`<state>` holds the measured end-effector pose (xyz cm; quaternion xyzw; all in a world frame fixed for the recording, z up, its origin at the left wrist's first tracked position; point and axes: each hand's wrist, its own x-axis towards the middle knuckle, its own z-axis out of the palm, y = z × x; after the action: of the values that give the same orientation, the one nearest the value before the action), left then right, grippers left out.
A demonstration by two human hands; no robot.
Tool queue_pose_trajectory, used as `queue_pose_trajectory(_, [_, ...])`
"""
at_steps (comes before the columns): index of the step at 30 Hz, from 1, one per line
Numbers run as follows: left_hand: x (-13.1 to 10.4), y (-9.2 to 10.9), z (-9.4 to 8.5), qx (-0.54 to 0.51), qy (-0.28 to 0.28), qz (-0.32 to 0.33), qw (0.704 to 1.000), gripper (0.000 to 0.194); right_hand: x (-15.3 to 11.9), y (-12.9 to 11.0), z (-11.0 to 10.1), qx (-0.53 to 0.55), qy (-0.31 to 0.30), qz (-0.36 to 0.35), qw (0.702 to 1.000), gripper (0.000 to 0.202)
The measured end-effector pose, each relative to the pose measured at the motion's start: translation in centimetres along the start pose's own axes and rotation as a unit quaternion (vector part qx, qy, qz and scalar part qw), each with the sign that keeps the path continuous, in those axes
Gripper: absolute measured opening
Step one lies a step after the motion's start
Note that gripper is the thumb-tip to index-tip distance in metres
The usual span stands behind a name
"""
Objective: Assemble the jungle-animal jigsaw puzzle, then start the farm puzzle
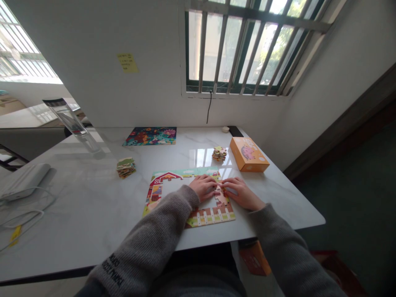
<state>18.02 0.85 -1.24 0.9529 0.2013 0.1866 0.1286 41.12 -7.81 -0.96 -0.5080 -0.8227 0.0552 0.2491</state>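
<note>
A jigsaw puzzle [213,216] lies on the white table, its border of joined pieces framing a bare middle. A red barn shows at its upper left, and a white fence runs along the bottom. At the right side, my left hand [203,187] reaches in from the inner edge, fingers bent and closed on a small puzzle piece [219,187]. My right hand [241,193] meets it from the outer side, with its fingertips pinched on the same piece. Fingers partly cover that piece. Pink pieces [220,199] sit just below the fingertips.
Stacks of puzzle pieces stand at the left [126,167] and behind the puzzle [219,153]. An orange box [249,154] is at the right. A dark illustrated sheet [151,136] lies at the back. A clear bottle [74,123], a white device [26,181] and cables [37,212] occupy the left.
</note>
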Motion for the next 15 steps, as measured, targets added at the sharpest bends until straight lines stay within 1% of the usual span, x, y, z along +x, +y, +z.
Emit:
queue_pose_trajectory(4, [-0.1, 0.0, 0.2, 0.010, 0.005, -0.007, 1.000, 0.025, 0.0, -0.2, 0.2, -0.001, 0.000, 0.009, 1.000, 0.020])
queue_pose_trajectory(9, [-0.1, 0.2, 0.4, -0.008, 0.011, -0.007, 1.000, 0.023, 0.0, -0.6, 0.6, -0.008, 0.009, 0.035, 0.999, 0.014])
queue_pose_trajectory(15, [-0.1, 0.2, 0.8, 0.005, 0.028, -0.025, 0.999, 0.022, -0.1, -1.4, 0.6, -0.026, 0.011, 0.052, 0.998, 0.017])
